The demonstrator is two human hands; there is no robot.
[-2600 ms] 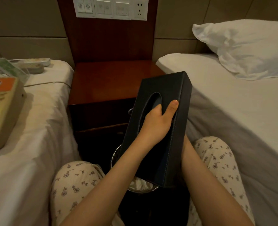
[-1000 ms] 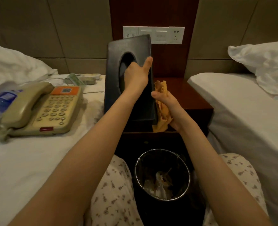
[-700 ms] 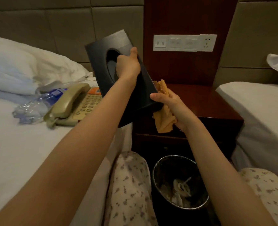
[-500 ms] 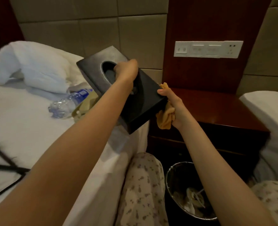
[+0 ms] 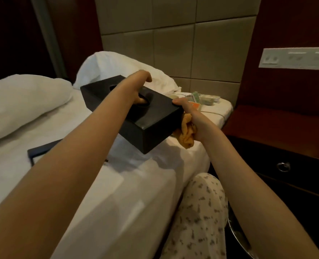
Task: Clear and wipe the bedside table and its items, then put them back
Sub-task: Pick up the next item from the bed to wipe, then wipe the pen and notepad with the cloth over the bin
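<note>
A hotel-style bedroom: white bed, pillow, padded wall panels, wooden bedside table, wall switch panel.

Black tissue box over bed, orange cloth beside.

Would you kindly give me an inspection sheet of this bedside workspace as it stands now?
Surface: bedside table, glossy wooden top, partly in view.
Job's things: black tissue box held tilted above the bed; orange cloth beside it.
Clutter: small items and a dark flat object on the bed.
Grippers: left hand grips the box through its opening; right hand holds the cloth, thumb on the box.
Cables: thin cord across the bed corner.
Surroundings: pillow, switch panel, padded wall.
</note>
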